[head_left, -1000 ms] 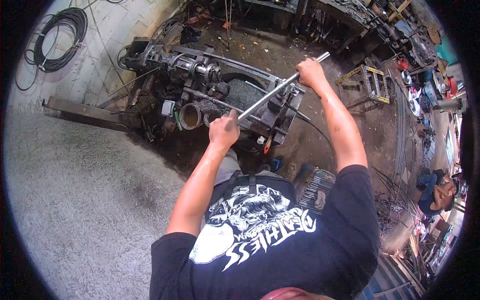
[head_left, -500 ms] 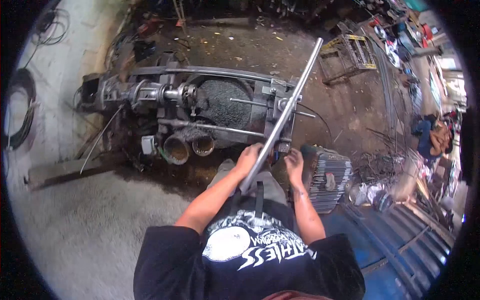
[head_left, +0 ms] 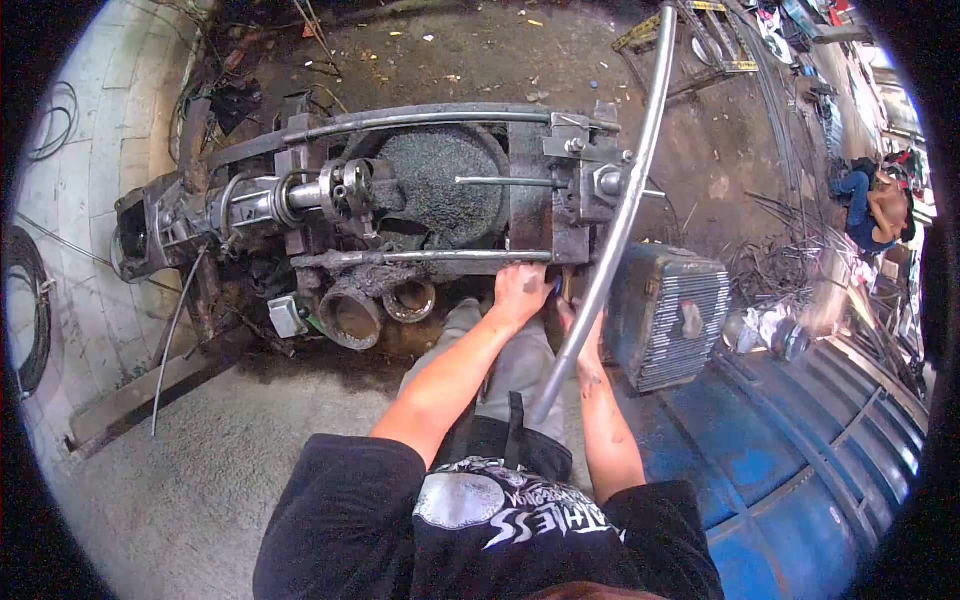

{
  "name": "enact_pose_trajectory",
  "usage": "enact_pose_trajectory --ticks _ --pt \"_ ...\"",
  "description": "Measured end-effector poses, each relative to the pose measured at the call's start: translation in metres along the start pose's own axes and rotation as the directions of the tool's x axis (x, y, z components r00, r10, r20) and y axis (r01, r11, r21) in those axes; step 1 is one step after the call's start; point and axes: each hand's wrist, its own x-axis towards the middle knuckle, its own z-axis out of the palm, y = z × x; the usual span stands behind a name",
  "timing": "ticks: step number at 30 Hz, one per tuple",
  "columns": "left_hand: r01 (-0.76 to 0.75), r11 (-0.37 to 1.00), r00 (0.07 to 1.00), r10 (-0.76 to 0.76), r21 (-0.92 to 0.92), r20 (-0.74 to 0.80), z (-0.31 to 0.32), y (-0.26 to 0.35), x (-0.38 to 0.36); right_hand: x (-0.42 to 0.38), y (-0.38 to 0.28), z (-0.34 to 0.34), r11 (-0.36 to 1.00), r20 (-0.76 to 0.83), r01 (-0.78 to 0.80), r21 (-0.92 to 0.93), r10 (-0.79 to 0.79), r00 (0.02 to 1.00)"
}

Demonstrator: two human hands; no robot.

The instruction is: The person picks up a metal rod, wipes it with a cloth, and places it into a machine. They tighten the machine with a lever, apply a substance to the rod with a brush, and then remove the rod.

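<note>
The machine (head_left: 340,255) spans the view ahead of me, with a shaft and flange at its left and a round pan of dark metal chips (head_left: 440,180) in its middle. My left hand (head_left: 522,292) is at the front rail near its right end, fingers curled; what they hold, if anything, is hidden. Close beside it, my right hand (head_left: 582,318) is partly covered by a long metal bar (head_left: 625,220), its fingers hard to make out. That bar slants from my waist up past the machine's right end block (head_left: 575,190).
Right of my hands stands a ribbed metal block (head_left: 680,320). Blue metal panels (head_left: 760,450) lie at the lower right. Two round cups (head_left: 352,318) hang at the machine's front. A seated person (head_left: 880,210) is at the far right, near scrap rods and a yellow-edged frame (head_left: 735,35).
The view has shifted, and the machine looks nearer. My left hand is now up against the front rail, and my right hand has come in closer to it, behind the bar.
</note>
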Motion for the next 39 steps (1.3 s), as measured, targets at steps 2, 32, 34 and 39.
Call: enact_pose_trajectory --ticks 2,32,34,39 --pt "-0.093 0.995 0.994 0.094 0.019 -0.047 -0.001 -0.006 -0.002 -0.016 -0.017 -0.007 0.994 0.114 -0.106 0.035 0.101 0.988" --pt "-0.084 0.707 0.971 -0.101 -0.703 -0.218 -0.200 -0.067 -0.029 -0.085 -0.013 0.052 0.890 0.060 -0.091 0.448 0.071 0.996" --pt "0.021 0.656 0.961 -0.220 -0.754 -0.165 -0.186 -0.066 -0.057 -0.089 0.019 0.028 0.891 0.063 -0.071 0.448 0.048 0.997" --pt "0.071 0.586 0.966 -0.241 -0.807 -0.090 -0.146 -0.084 -0.071 -0.096 -0.011 0.027 0.979 0.056 -0.149 0.142 0.143 0.988"
